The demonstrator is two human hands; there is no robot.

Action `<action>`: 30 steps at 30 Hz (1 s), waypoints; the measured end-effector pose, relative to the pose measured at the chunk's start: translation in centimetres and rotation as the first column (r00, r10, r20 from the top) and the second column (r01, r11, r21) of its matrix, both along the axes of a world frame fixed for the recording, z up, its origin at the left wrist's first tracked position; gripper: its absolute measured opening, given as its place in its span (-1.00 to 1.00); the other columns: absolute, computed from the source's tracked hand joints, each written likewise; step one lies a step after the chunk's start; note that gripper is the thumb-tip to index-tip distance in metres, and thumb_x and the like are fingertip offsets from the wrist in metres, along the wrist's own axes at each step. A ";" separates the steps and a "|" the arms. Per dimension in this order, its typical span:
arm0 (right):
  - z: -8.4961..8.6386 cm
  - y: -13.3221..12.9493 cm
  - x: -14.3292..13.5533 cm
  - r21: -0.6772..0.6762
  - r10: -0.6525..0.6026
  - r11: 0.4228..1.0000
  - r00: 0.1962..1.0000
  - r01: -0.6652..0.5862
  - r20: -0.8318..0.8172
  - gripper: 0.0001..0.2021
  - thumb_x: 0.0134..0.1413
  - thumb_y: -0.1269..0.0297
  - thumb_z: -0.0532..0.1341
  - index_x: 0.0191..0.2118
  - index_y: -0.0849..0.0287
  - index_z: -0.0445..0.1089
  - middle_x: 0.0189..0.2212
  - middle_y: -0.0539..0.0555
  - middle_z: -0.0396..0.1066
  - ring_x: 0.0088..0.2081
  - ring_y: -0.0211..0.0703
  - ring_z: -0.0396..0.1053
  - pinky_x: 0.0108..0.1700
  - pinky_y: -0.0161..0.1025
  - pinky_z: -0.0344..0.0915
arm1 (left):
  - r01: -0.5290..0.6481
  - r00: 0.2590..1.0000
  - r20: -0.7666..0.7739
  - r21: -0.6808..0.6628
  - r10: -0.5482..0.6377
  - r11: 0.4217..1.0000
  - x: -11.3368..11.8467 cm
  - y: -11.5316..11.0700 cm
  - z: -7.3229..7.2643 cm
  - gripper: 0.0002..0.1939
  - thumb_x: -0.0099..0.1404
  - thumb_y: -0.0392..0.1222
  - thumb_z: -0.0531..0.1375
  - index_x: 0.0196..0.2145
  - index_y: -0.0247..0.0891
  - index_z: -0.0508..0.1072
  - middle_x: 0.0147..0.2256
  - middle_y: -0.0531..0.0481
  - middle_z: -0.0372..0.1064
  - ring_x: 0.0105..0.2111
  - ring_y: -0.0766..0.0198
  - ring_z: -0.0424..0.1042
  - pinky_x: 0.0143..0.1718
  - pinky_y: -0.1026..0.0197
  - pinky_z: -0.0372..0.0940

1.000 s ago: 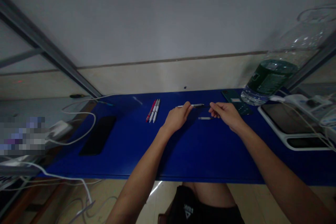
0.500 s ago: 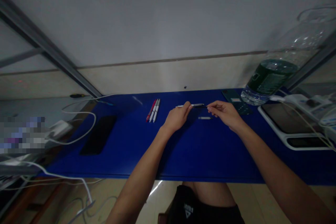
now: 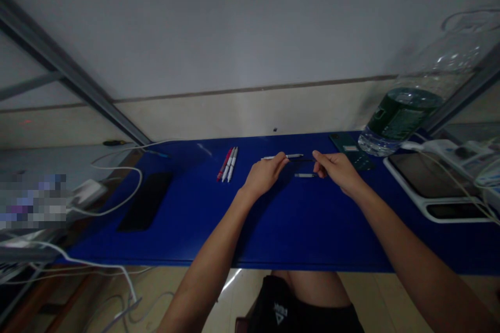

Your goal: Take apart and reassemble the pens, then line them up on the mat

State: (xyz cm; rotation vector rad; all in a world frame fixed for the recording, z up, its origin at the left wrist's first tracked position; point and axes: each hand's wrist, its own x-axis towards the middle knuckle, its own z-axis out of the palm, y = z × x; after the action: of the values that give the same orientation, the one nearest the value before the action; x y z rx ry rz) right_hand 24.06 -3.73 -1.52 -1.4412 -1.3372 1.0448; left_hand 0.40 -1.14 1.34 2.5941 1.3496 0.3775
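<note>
A thin dark pen refill (image 3: 301, 160) spans the gap between my two hands above the blue table. The fingertips of my left hand (image 3: 265, 173) are pinched round its left end. At its right end, the thumb and finger of my right hand (image 3: 335, 166) are closed on it, the other fingers curled. Just behind lies a white pen (image 3: 295, 156), partly hidden by my left hand. A short clear-and-grey pen barrel part (image 3: 303, 175) rests nearer me, beside my right fingers. Left of my hands, a red pen (image 3: 224, 165) and two white pens (image 3: 232, 165) lie side by side.
A black phone (image 3: 146, 201) lies at the left of the blue table (image 3: 195, 234). A green phone (image 3: 349, 150), a large water bottle (image 3: 406, 114) and a white kitchen scale (image 3: 433, 210) are on the right. White cables (image 3: 135, 169) run along the left side.
My right hand has shifted slightly right along the refill, and more of the dark rod shows between the hands. My left hand has barely moved.
</note>
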 end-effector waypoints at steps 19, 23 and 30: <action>-0.4 0.3 0.1 0.109 0.048 0.993 0.998 -0.042 -0.051 -0.65 -0.04 -0.05 0.40 -0.33 0.16 0.51 -0.50 0.04 0.46 -0.45 -0.19 0.36 -0.37 -0.22 0.24 | -0.081 0.994 -0.068 -0.009 0.080 0.997 0.0 0.3 -0.5 -0.57 0.57 0.03 -0.22 -0.07 -0.22 0.35 -0.28 -0.14 0.52 -0.25 0.07 0.55 -0.31 0.21 0.24; -0.2 0.3 0.2 0.109 0.060 0.992 0.998 -0.061 0.012 -0.57 0.09 -0.15 0.28 -0.40 0.17 0.53 -0.55 0.06 0.45 -0.48 -0.19 0.35 -0.38 -0.22 0.24 | -0.077 0.996 -0.035 -0.006 0.077 0.997 0.1 0.2 -0.4 -0.58 0.57 0.03 -0.19 -0.07 -0.21 0.37 -0.29 -0.12 0.51 -0.26 0.11 0.54 -0.29 0.22 0.23; 0.0 0.1 0.0 0.038 0.020 0.999 1.000 -0.020 -0.007 -0.50 0.10 -0.22 0.24 -0.53 0.16 0.48 -0.65 0.04 0.37 -0.56 -0.21 0.30 -0.43 -0.22 0.21 | -0.064 0.998 -0.010 0.010 0.064 0.998 0.0 0.3 -0.5 -0.57 0.57 0.06 -0.19 -0.08 -0.19 0.37 -0.30 -0.09 0.51 -0.28 0.12 0.53 -0.32 0.23 0.22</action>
State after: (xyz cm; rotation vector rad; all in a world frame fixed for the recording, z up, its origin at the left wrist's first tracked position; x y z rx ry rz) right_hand 24.05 -3.67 -1.50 -1.3968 -1.3616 1.0313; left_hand 0.42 -0.88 0.86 2.5688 1.4409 0.3822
